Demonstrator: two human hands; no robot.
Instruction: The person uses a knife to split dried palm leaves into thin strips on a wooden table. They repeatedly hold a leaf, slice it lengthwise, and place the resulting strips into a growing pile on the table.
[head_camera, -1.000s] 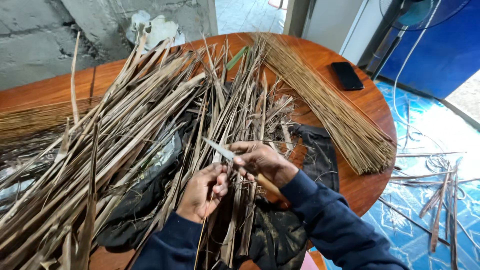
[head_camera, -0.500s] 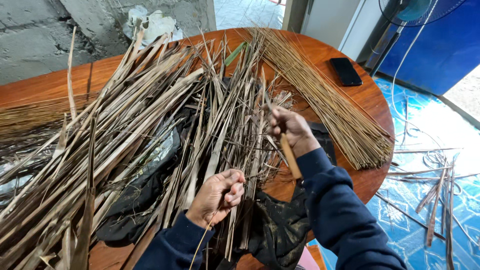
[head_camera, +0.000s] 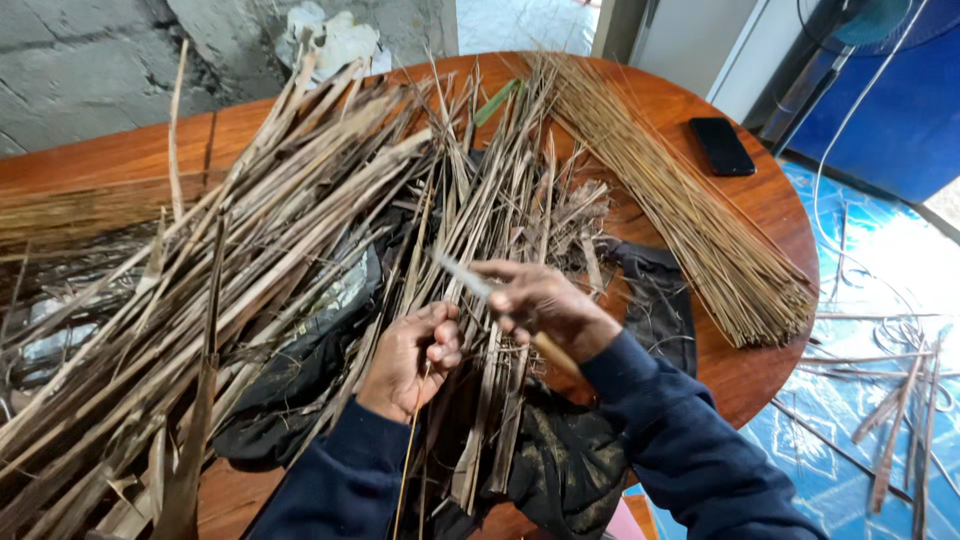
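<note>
Right hand (head_camera: 545, 305) grips a knife (head_camera: 470, 278), blade pointing ten o'clock; left hand (head_camera: 410, 358) pinches a leaf strip (head_camera: 408, 455) running six o'clock.

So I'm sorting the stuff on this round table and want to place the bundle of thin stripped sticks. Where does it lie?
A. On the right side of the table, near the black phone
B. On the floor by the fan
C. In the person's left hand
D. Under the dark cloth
A: the bundle of thin sticks lies fanned across the right part of the round table, just beside the black phone.
</note>
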